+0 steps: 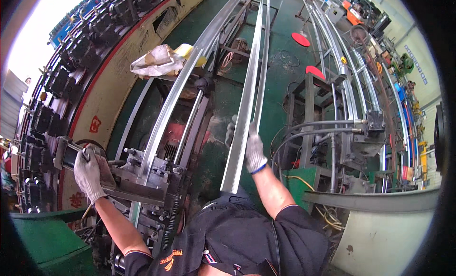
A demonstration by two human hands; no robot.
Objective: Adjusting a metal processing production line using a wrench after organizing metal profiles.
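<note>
A workshop with a green floor (278,81) stained dark in places. Bright daylight pours in at the upper left (33,33), perhaps through an open doorway. 2 red discs (300,39) lie on the floor, and cluttered machinery (380,52) lines the right side.

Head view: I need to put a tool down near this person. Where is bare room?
Bare green floor lies between the long metal channel and the hose rack. Around the left hand the roll-forming machine is crowded; the right hand grips the channel.

Right hand (255,153), gloved, grips long galvanised steel channel (243,114) near its cut end, channel running away over green floor (280,86). Left hand (88,174), gloved, rests on steel plate (105,169) of roll-forming machine (156,176). Second channel (173,102) exits that machine. Crumpled sack (159,61) beyond.
</note>
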